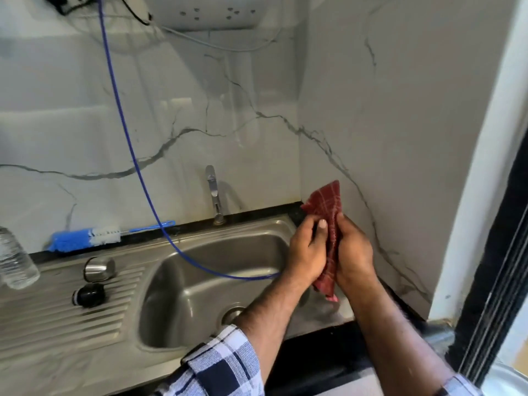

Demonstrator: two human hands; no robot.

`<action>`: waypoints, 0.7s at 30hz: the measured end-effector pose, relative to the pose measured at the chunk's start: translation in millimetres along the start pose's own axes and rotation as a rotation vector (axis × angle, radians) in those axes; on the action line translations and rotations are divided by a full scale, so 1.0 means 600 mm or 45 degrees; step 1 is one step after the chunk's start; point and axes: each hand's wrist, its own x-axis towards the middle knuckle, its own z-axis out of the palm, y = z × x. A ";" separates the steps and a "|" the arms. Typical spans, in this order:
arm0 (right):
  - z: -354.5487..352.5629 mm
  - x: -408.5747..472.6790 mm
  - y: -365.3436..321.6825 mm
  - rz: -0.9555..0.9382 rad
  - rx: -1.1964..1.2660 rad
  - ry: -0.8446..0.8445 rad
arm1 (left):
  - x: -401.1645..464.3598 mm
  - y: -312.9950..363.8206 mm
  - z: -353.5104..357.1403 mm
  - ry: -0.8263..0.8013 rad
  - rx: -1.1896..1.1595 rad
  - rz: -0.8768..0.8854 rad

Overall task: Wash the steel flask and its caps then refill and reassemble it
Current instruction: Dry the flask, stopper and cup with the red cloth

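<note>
red checked cloth (328,224) gripped between both hands' curled fingers (322,224) above the sink (200,295)

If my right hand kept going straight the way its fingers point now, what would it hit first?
The right hand, gripping the red checked cloth together with the left hand, points up and away, so it would probably meet the marble side wall near the corner first; depth is unclear.
</note>
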 end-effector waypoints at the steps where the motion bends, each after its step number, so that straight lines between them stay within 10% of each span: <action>1: 0.029 -0.013 -0.006 -0.032 -0.069 -0.024 | -0.009 0.028 -0.011 -0.005 -0.184 -0.061; 7: 0.155 -0.080 -0.022 0.014 0.137 -0.580 | -0.022 0.098 -0.151 -0.057 -1.342 -0.562; 12: 0.234 -0.095 -0.014 0.218 0.764 -0.659 | -0.034 0.063 -0.271 0.229 -1.593 -0.591; 16: 0.333 -0.151 0.047 0.251 0.523 -0.658 | -0.058 0.038 -0.340 0.391 -1.742 -0.494; 19: 0.385 -0.188 0.104 -0.082 0.158 -0.737 | -0.086 0.036 -0.410 0.493 -1.677 -0.409; 21: 0.412 -0.198 0.143 -0.707 -0.358 -0.802 | -0.105 0.033 -0.455 0.491 -1.604 -0.375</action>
